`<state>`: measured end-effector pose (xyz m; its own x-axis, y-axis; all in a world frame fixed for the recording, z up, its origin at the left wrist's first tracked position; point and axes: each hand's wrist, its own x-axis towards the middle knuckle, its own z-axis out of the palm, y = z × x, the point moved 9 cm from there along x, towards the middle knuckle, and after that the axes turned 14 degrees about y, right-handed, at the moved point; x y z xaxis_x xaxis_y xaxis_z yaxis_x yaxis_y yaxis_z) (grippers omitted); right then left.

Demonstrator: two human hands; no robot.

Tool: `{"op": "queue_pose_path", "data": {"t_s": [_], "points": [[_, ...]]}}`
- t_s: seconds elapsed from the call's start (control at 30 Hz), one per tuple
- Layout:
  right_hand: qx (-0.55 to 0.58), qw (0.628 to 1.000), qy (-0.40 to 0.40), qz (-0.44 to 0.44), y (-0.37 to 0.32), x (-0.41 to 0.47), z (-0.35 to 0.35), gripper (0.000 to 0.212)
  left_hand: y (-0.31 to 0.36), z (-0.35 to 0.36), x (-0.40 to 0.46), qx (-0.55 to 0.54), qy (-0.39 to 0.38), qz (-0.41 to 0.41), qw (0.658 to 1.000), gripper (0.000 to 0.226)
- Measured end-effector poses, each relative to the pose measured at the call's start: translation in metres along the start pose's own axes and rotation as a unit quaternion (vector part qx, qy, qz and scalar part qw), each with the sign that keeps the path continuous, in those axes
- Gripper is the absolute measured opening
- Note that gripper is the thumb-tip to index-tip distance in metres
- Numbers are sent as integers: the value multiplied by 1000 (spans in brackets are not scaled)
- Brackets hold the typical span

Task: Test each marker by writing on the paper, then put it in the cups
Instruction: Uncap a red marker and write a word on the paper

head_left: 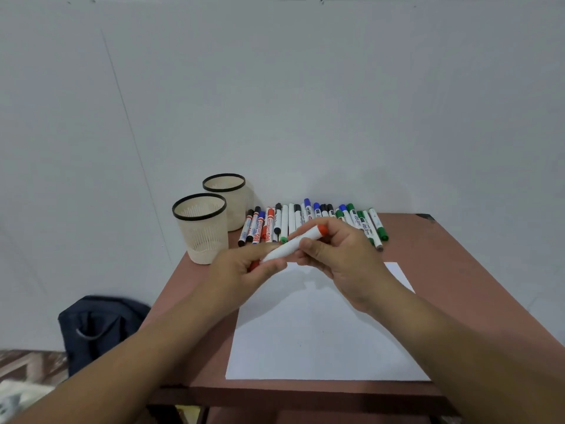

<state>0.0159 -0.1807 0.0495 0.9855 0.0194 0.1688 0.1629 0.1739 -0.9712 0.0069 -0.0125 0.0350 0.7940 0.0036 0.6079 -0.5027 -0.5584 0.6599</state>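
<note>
Both hands hold one white-barrelled, red-ended marker (292, 244) above the white paper sheet (321, 332): left hand (244, 270) grips what seems its cap, right hand (333, 255) pinches the barrel. A hard pull could jerk the hands into the loose marker row (308, 220).

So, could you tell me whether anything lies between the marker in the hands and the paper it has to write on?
Nothing visible does. Both hands, left hand and right hand, hold the red marker just above the paper, whose sheet below is bare. One red end sits inside the left hand.
</note>
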Motion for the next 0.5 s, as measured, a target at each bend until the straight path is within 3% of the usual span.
{"op": "queue_pose_path", "data": {"t_s": [0.1, 0.2, 0.27, 0.4, 0.5], "points": [[28, 998, 40, 29, 8, 16, 4, 7, -17, -8, -4, 151, -84, 6, 985, 45], [28, 992, 77, 96, 26, 36, 6, 13, -43, -24, -5, 288, -98, 23, 952, 46], [6, 990, 83, 112, 39, 45, 12, 19, -56, -27, -9, 307, -94, 41, 946, 48], [-95, 991, 73, 60, 58, 61, 26, 52, -63, -26, -11, 292, -79, 63, 951, 55], [-174, 981, 83, 23, 68, 66, 38, 25, -63, -26, -10, 287, -74, 65, 953, 56]]}}
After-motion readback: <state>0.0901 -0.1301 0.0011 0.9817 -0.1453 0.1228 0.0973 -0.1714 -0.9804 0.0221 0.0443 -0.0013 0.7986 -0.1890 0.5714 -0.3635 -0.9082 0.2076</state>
